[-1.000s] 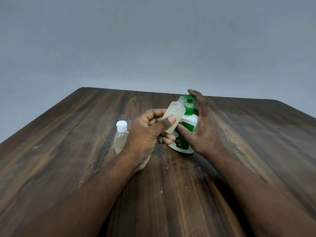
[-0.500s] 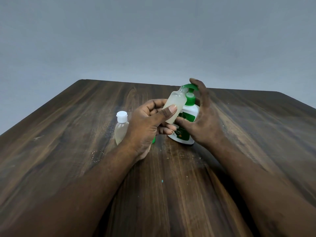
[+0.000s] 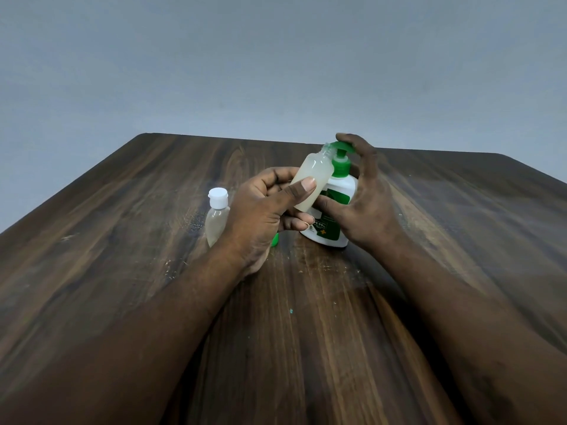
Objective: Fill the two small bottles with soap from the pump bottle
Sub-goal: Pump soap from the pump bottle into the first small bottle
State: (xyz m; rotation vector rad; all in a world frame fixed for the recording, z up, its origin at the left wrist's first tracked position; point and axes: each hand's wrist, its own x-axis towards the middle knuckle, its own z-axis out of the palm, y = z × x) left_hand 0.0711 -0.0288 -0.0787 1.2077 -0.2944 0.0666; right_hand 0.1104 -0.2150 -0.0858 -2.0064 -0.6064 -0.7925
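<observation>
Green pump (image 3: 343, 147), right hand (image 3: 366, 207) arched over

The open bottle (image 3: 313, 179), translucent and mostly full of pale soap, is tilted in the left hand (image 3: 260, 216), its uncapped neck up against the green spout. The pump bottle (image 3: 336, 207), white with a green label and pump, stands upright behind it. The capped bottle (image 3: 216, 222), white-lidded with pale soap inside, stands upright to the left, apart

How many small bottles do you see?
2. The uncapped bottle tilts in the left hand at the pump bottle; the white-capped bottle stands on the table beside it.
</observation>
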